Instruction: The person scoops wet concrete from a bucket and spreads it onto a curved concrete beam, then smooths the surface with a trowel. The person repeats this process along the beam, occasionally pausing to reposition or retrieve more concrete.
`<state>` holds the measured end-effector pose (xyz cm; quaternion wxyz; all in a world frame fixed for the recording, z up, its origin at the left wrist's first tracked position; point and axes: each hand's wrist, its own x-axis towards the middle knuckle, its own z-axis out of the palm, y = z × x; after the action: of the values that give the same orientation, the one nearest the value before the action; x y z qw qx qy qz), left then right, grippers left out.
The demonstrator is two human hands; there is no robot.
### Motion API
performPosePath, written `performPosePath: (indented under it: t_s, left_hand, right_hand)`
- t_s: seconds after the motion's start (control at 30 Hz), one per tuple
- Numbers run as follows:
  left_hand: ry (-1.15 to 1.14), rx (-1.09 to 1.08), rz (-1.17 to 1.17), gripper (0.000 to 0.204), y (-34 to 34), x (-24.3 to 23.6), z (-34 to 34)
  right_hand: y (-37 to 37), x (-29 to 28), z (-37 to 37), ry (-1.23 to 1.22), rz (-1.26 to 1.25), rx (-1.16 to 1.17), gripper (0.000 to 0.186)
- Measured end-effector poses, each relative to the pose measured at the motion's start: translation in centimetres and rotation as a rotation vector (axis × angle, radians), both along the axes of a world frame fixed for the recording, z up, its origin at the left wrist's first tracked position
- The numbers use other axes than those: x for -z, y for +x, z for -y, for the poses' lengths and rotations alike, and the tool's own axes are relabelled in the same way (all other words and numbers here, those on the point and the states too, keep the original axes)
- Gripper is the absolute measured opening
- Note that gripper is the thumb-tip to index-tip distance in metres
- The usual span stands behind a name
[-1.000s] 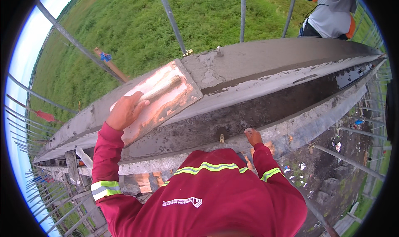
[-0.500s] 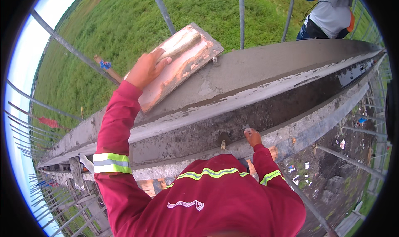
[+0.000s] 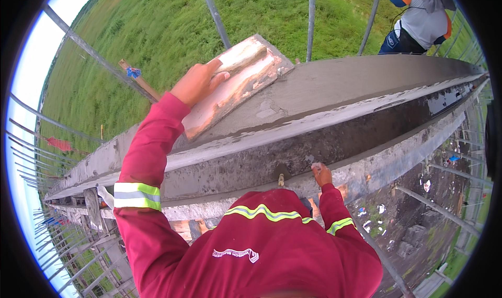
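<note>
My left hand [image 3: 201, 83] is closed around the handle of a wooden float [image 3: 238, 89]. The float is a pale, worn board with orange stains, lying tilted across the smooth wet mortar top of the concrete wall [image 3: 334, 81]. My right hand [image 3: 322, 175] is at the near ledge of the channel, its fingers curled together; whatever they hold, if anything, cannot be made out. Left of it, a small trowel [image 3: 281, 179] rests at the channel's edge, its short handle toward me and its dark blade partly blending into the mortar.
A long dark channel [image 3: 251, 175] with wet patches runs between the wall and the near concrete ledge [image 3: 387, 167]. Metal poles [image 3: 311, 23] stand beyond the wall. Another person [image 3: 418, 23] is at the far right. Ground with debris [image 3: 413, 230] lies far below on the right.
The view has shifted slightly, so the wall and float appear a little to the right and lower. My right hand has drawn back slightly from a wet spot in the channel. The left keeps its hold.
</note>
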<state>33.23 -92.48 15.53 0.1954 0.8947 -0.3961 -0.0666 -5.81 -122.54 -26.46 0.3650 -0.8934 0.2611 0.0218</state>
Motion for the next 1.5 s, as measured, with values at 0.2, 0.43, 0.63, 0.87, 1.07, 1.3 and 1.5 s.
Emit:
performPosePath:
  t_s: [0.2,0.43,0.63,0.87,1.07,1.3,1.5]
  left_hand:
    - [0.022,-0.096,-0.007,0.037,-4.6,-0.6,-8.1]
    - [0.050,-0.382,-0.078,0.037,-10.3,-2.7,-20.2]
    - [0.050,-0.322,-0.071,0.040,-9.9,-1.8,-18.8]
    - [-0.023,-0.034,0.000,0.035,-7.8,-0.3,-5.4]
    - [0.002,-0.130,0.040,0.034,-8.6,-0.2,-8.2]
    - [0.014,-0.591,0.025,0.037,-12.9,-1.3,-23.3]
    - [0.046,-0.846,0.087,0.042,-15.8,-1.3,-28.2]
  right_hand:
    - [1.2,0.5,0.1,0.066,0.019,-0.048,0.027]
    - [-0.6,0.1,0.0,0.018,0.048,-0.071,0.023]
    - [-0.6,0.7,-0.8,0.007,0.026,-0.095,0.021]
    - [3.6,-0.7,-1.9,0.047,0.125,-0.202,0.022]
    - [3.5,-0.7,-1.1,0.034,0.108,-0.208,0.024]
    - [0.6,1.4,-0.1,0.069,-0.003,-0.188,0.026]
    - [2.1,1.4,-0.5,0.054,0.002,-0.231,0.026]
